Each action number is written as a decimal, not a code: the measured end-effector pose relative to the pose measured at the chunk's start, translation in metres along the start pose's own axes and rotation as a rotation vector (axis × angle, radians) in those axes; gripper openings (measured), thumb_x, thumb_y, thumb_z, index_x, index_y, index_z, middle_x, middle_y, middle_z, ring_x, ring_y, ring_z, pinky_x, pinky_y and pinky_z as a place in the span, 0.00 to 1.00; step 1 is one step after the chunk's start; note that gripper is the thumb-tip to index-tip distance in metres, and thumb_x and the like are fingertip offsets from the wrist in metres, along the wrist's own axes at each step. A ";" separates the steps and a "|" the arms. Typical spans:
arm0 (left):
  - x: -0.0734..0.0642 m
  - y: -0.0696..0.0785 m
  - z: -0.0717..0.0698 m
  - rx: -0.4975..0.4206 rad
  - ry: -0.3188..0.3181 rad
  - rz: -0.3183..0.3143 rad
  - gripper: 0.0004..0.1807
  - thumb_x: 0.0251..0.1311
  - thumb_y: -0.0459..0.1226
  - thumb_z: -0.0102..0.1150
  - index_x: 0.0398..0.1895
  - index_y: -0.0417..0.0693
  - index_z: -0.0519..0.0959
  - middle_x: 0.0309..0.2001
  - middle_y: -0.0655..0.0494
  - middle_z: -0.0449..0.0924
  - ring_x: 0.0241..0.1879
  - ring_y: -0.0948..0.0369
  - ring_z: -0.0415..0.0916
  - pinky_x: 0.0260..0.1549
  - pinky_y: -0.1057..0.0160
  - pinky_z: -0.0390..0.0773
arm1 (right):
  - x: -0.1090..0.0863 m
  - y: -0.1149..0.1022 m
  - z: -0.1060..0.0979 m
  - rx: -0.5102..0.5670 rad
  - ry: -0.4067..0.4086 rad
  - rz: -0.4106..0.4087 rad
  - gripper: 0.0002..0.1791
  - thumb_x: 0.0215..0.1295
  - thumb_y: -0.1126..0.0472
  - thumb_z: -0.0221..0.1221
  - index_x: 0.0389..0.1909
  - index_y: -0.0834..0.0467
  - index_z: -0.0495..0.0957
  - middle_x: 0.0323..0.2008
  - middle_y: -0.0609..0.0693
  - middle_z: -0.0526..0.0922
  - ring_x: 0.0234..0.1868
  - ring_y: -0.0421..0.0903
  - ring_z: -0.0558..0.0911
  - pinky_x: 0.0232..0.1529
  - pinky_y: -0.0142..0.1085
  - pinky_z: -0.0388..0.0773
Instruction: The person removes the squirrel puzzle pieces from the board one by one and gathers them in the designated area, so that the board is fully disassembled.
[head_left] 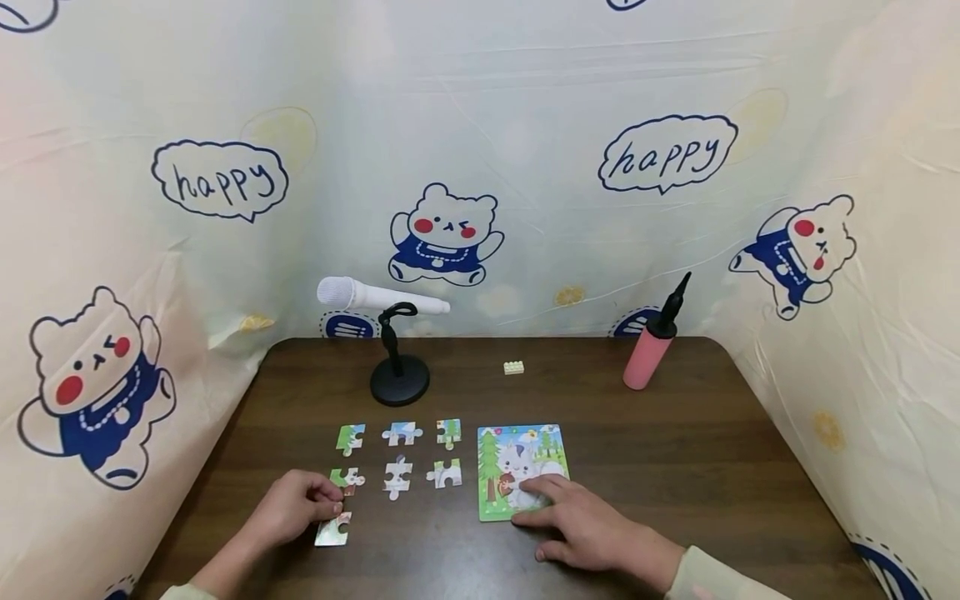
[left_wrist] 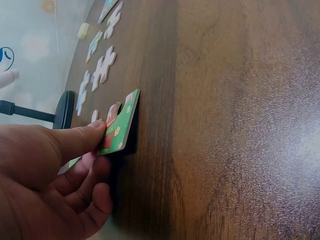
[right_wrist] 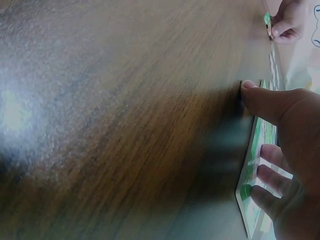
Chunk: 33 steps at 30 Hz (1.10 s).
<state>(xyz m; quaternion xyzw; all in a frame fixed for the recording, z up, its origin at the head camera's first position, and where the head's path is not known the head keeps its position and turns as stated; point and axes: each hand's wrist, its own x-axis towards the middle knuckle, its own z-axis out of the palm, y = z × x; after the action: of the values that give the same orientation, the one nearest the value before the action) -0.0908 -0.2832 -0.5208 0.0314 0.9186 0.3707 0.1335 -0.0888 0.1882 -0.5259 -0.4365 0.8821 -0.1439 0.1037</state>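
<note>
My left hand (head_left: 292,507) pinches a jigsaw puzzle piece (head_left: 332,533) between thumb and fingers at the left of the table. In the left wrist view this green and reddish piece (left_wrist: 122,125) is tilted, one edge above its shadow. Just beyond it lies another piece (head_left: 352,478), partly behind the fingers. My right hand (head_left: 581,525) rests with spread fingers on a square puzzle picture (head_left: 489,454) of a white-and-grey animal among trees. In the right wrist view the thumb (right_wrist: 265,102) lies off the picture's near edge, by the tabletop.
Several loose pieces, among them a blue-topped one (head_left: 402,432) and a white one (head_left: 397,478), lie in two rows left of the picture. Behind stand a white microphone (head_left: 375,296) on a black stand (head_left: 400,381), a small cream block (head_left: 513,367) and a pink hand pump (head_left: 647,360).
</note>
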 end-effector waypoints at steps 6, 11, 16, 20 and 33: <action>0.001 0.002 0.003 0.012 0.002 -0.062 0.05 0.54 0.31 0.74 0.30 0.46 0.86 0.26 0.58 0.82 0.29 0.61 0.76 0.29 0.65 0.74 | 0.001 0.000 -0.001 -0.003 -0.009 0.000 0.26 0.71 0.41 0.61 0.69 0.31 0.73 0.73 0.49 0.69 0.72 0.51 0.68 0.66 0.53 0.71; 0.001 0.003 0.004 0.022 0.009 -0.075 0.05 0.53 0.30 0.74 0.30 0.47 0.85 0.26 0.59 0.82 0.29 0.61 0.75 0.29 0.65 0.74 | 0.001 0.000 -0.001 0.001 -0.008 0.002 0.26 0.71 0.42 0.61 0.69 0.31 0.73 0.73 0.49 0.69 0.72 0.50 0.68 0.66 0.53 0.71; 0.001 0.009 0.002 0.030 0.015 -0.084 0.05 0.54 0.32 0.74 0.29 0.47 0.85 0.26 0.59 0.82 0.29 0.61 0.75 0.29 0.64 0.73 | 0.001 0.000 -0.001 -0.014 0.010 -0.008 0.26 0.71 0.42 0.62 0.69 0.32 0.74 0.73 0.49 0.69 0.71 0.50 0.69 0.65 0.53 0.72; 0.002 0.022 0.002 0.031 0.036 -0.067 0.04 0.56 0.34 0.73 0.29 0.50 0.85 0.26 0.60 0.81 0.28 0.62 0.74 0.28 0.64 0.72 | 0.001 -0.001 0.000 -0.043 0.018 -0.025 0.26 0.71 0.41 0.62 0.69 0.32 0.74 0.72 0.50 0.70 0.71 0.50 0.70 0.65 0.52 0.73; 0.042 0.115 0.043 0.024 -0.078 0.256 0.03 0.64 0.35 0.66 0.32 0.50 0.86 0.29 0.61 0.80 0.27 0.62 0.73 0.27 0.63 0.75 | -0.001 -0.006 0.003 -0.102 0.078 -0.056 0.25 0.69 0.45 0.64 0.67 0.40 0.77 0.72 0.53 0.70 0.71 0.51 0.71 0.64 0.51 0.74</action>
<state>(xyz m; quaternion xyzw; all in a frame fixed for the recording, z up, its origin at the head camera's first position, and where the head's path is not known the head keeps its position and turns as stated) -0.1247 -0.1642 -0.4802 0.1643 0.9055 0.3722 0.1204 -0.0832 0.1850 -0.5263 -0.4597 0.8791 -0.1185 0.0427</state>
